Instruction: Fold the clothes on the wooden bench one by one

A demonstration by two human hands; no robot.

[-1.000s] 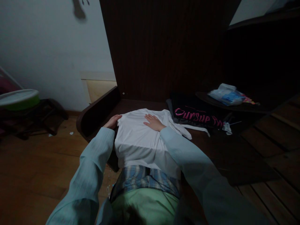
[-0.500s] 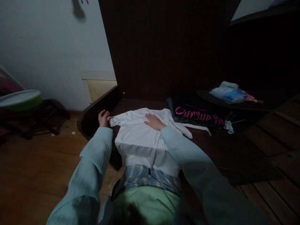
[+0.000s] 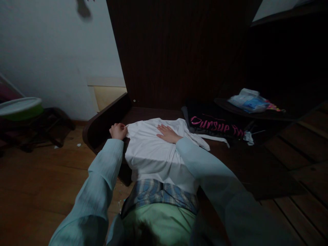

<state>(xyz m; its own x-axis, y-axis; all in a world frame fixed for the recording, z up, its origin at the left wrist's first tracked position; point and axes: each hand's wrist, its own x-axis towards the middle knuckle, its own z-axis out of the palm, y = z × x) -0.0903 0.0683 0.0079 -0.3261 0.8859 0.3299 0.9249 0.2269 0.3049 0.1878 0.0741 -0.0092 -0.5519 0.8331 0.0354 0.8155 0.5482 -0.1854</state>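
Note:
A white T-shirt [image 3: 151,147] is spread over a dark wooden bench, its lower part hanging over the front edge towards my lap. My left hand [image 3: 118,131] is closed on the end of the shirt's left sleeve, the fingers pinched together. Across the upper middle of the shirt, my right hand [image 3: 168,133] lies flat with its fingers spread, pressing on the cloth. Small creases run through the fabric around both hands.
Right of the shirt lies folded black clothing [image 3: 217,121] with pink lettering. A plastic packet [image 3: 248,100] rests on a dark ledge beyond it. The bench's raised armrest [image 3: 102,114] borders the left side. A green-sided round container [image 3: 22,108] stands on a stool at far left.
My left hand has moved slightly right and closed over the sleeve end, which it was only beside before. My right hand stays flat in the same place.

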